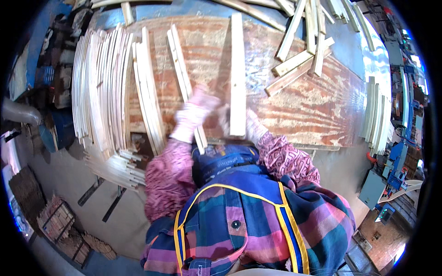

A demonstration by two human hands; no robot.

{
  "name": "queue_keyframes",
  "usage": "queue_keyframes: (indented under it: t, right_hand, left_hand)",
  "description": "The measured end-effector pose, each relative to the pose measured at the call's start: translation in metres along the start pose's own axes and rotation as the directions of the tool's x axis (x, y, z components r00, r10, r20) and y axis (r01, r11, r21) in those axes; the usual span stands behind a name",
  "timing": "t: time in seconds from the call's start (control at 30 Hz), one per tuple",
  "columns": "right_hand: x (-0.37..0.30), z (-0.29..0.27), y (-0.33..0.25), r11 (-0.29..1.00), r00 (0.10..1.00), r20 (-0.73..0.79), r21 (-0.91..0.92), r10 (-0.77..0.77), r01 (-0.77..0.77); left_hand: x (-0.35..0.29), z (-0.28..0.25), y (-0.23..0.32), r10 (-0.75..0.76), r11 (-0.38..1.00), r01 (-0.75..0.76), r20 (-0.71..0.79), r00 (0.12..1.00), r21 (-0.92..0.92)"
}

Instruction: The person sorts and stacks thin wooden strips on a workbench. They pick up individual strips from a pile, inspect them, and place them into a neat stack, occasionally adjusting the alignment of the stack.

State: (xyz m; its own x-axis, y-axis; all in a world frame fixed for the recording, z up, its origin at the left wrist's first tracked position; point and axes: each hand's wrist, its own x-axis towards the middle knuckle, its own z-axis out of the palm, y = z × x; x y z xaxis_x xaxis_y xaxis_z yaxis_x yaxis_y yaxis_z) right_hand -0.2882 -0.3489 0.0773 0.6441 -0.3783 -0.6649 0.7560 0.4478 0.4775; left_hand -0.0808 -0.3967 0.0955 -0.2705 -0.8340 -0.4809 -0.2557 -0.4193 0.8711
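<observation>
My right hand, in a pale glove, is around the near end of a long wooden strip. The strip covers part of this hand, and blurred glove shows on both sides of it. The strip's far end points away from me over the worktable. My left hand, also gloved, is over the near part of a narrow pair of strips lying slantwise to the left. Motion smears its fingers, so their grip cannot be made out.
Left of my hands lie a few strips and a large row of strips overhanging the near edge of the wooden tabletop. Loose pieces lie crisscrossed at the far right. Another strip stack stands beyond the right edge.
</observation>
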Motion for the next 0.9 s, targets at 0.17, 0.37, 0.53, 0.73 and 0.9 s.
queue_keyframes:
  t: [0.17,0.37,0.53,0.73,0.9]
  right_hand:
    - [-0.014,0.006,-0.099,-0.642,0.786,0.377,-0.766,-0.489,-0.032]
    - [-0.049,0.138,-0.250,-0.431,0.199,0.400,-0.656,-0.895,-0.619]
    - [-0.049,0.174,-0.302,-0.424,0.442,0.202,-0.761,-0.874,-0.491]
    - [-0.081,0.082,-0.229,0.479,0.652,0.484,-0.444,-0.583,0.758]
    - [-0.138,0.036,-0.171,0.307,0.871,0.491,-0.831,0.009,0.464]
  left_hand:
    - [0.048,0.098,0.021,-0.153,0.970,0.111,-0.187,0.970,-0.217]
    - [-0.011,0.102,-0.039,0.414,0.358,0.364,-0.495,0.764,0.860]
    - [0.003,0.074,-0.055,-0.162,0.476,0.670,-0.692,0.703,0.569]
    - [0.043,0.074,-0.012,0.441,0.446,0.219,-0.426,0.790,0.868]
    - [0.124,0.092,0.100,0.879,0.012,-0.273,0.120,0.462,0.962]
